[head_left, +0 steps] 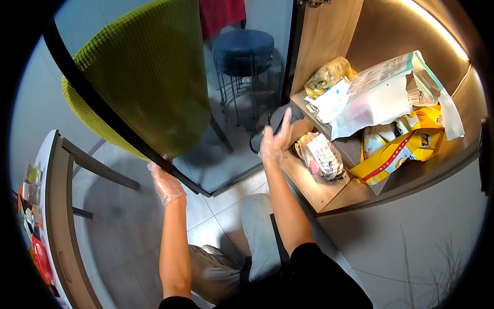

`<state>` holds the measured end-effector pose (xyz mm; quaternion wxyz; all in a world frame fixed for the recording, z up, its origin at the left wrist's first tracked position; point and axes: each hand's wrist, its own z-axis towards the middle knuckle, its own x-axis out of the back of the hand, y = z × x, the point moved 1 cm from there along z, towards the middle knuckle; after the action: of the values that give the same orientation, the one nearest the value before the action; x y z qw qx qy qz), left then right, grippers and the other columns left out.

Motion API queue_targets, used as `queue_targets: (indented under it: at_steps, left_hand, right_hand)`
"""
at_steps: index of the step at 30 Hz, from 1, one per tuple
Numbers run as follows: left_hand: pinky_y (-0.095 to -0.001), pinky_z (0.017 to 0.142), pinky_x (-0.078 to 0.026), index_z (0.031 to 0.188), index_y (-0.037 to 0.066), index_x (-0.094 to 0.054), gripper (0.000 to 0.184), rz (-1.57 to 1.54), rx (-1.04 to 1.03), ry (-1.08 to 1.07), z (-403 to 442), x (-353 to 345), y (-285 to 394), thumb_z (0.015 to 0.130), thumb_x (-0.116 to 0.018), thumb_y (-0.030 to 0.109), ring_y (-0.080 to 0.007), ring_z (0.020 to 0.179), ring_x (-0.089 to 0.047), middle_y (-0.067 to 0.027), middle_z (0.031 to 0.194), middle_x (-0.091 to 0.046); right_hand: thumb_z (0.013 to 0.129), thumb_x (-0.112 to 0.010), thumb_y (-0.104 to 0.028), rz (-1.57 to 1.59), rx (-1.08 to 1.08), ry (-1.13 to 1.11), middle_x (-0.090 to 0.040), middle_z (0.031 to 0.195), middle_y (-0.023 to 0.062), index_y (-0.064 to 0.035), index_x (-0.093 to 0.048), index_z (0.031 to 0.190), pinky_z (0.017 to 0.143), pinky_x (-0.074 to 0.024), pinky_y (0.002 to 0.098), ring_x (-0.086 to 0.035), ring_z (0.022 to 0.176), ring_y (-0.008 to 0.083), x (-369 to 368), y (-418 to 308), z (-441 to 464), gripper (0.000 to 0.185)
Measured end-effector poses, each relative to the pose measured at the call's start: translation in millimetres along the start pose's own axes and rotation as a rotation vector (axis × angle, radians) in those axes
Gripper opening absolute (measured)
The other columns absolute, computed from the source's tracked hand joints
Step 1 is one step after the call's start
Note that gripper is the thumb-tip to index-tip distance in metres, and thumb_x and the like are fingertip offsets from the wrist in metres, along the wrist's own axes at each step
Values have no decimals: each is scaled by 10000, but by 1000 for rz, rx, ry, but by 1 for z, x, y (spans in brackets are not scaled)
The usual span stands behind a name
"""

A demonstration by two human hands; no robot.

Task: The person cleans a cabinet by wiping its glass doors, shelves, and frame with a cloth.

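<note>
My left hand (167, 184), in a clear plastic glove, is at the black-framed edge of a glass door (128, 129) and closed on it; some fingers are hidden by the frame. My right hand (276, 141), also gloved, is held up with fingers apart and nothing in it, between the glass and the lit wooden cabinet (309, 181). Just right of it, a printed food packet (321, 157) lies on the cabinet's lower board. Above that are a white plastic bag (373, 98), a yellow bag (399, 152) and a crumpled clear-yellow bag (329, 74).
Through the glass show a green ribbed chair (149, 77), a dark blue round stool (244, 46) and a red cloth (221, 18). At far left stands a table (56, 206) with several colourful packages. Grey floor tiles (226, 219) lie below.
</note>
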<state>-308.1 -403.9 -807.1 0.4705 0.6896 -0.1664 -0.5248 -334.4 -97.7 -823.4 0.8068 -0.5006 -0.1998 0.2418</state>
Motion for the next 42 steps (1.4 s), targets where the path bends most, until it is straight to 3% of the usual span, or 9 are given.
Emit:
queue_targets:
  at_steps: [13,19,21,22,26,30,35,39,42]
  left_hand:
    - [-338,975,-438,1108,52,-658,448,372,348,95,51,147,-155,1061,-461,452,-203,1015,-594,-86,1007,-709]
    - [-280,857,-487,1278,9,-650,289,515,426,-6,23,174,-154,1021,-577,120,-162,876,-619,-44,1003,-686]
    - [-303,1058,-448,1340,-22,-590,376,696,296,-237,17,177,-152,967,-596,14,-200,1158,-627,-98,1301,-666]
    - [-311,1081,-433,1344,-29,-583,381,664,290,-297,16,179,-152,968,-616,22,-213,1200,-623,-109,1313,-670]
    - [-329,1087,-426,1389,-23,-574,461,636,309,-373,11,156,-142,971,-726,97,-191,1179,-602,-93,1229,-682]
    - [-413,1011,-499,1334,-56,-595,580,1322,207,-560,25,156,-140,989,-732,390,-340,1121,-674,-226,1210,-708]
    - [-538,966,-526,1133,-95,-675,785,1846,278,-752,45,167,-155,987,-587,671,-517,1113,-652,-356,1218,-665]
    - [-552,860,-526,1106,-51,-695,668,1711,288,-728,43,162,-166,1009,-603,604,-515,986,-667,-335,1044,-706]
    - [-473,892,-530,1237,-44,-687,596,1476,0,-655,36,177,-182,1014,-660,507,-472,977,-683,-296,1063,-738]
  right_hand:
    - [753,-636,49,34,-105,152,-535,1473,297,-136,-482,1593,1209,-347,465,-491,1402,438,-35,133,-31,874]
    - [887,-610,37,117,-859,-21,-686,1170,111,-210,-540,1568,584,-509,297,-618,641,165,-38,253,-96,727]
    - [900,-602,12,-80,-933,-287,-706,1253,141,-192,-569,1544,732,-544,313,-687,812,210,-28,272,-116,677]
    - [915,-654,-126,-197,-831,-363,-743,1098,112,-132,-569,1534,823,-510,333,-667,932,204,-27,304,-133,625]
    - [952,-619,-149,-291,-826,-346,-681,1349,244,-56,-642,1420,1057,-481,357,-651,1224,305,-10,379,-135,478]
    - [947,-648,-65,-243,-635,-449,-606,700,46,-94,-606,1447,459,-437,317,-551,512,141,-8,241,-103,503]
    - [939,-702,-65,-472,-395,-426,-707,997,207,-82,-486,1526,702,-577,403,-714,746,282,-26,347,-135,625]
    - [934,-713,-20,-330,-827,-305,-716,1084,222,-80,-341,1597,717,-595,401,-739,770,298,-29,270,-106,762]
    - [938,-724,-80,-583,-576,-357,-728,1120,237,-55,-393,1566,828,-589,414,-755,893,340,-27,303,-107,710]
